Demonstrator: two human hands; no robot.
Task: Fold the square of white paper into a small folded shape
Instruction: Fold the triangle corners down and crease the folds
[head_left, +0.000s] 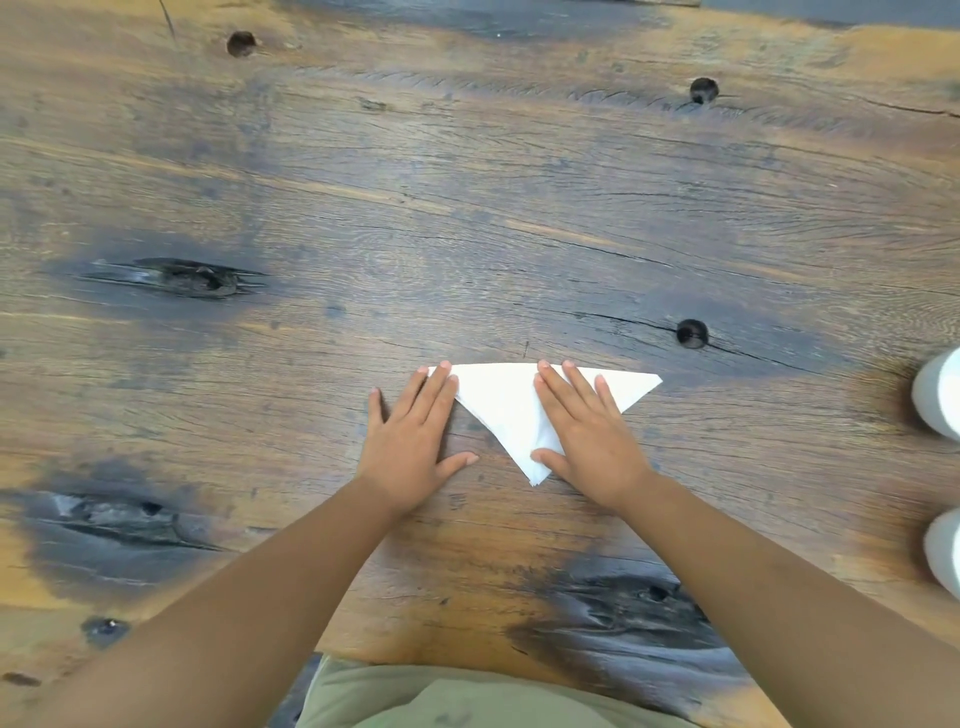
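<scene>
The white paper (501, 410) lies flat on the wooden table, folded into a triangle with its long edge away from me and its point toward me. My left hand (410, 441) rests flat, palm down, with its fingertips on the paper's far left corner. My right hand (587, 436) presses flat on the triangle's right half, its thumb near the lower point. Part of the right side of the paper is hidden under that hand. Neither hand grips anything.
The table (363, 234) is rough dark-stained wood with knots and several round holes (692, 333). Two white rounded objects (940, 395) sit at the right edge of view. The table's near edge runs just in front of my body.
</scene>
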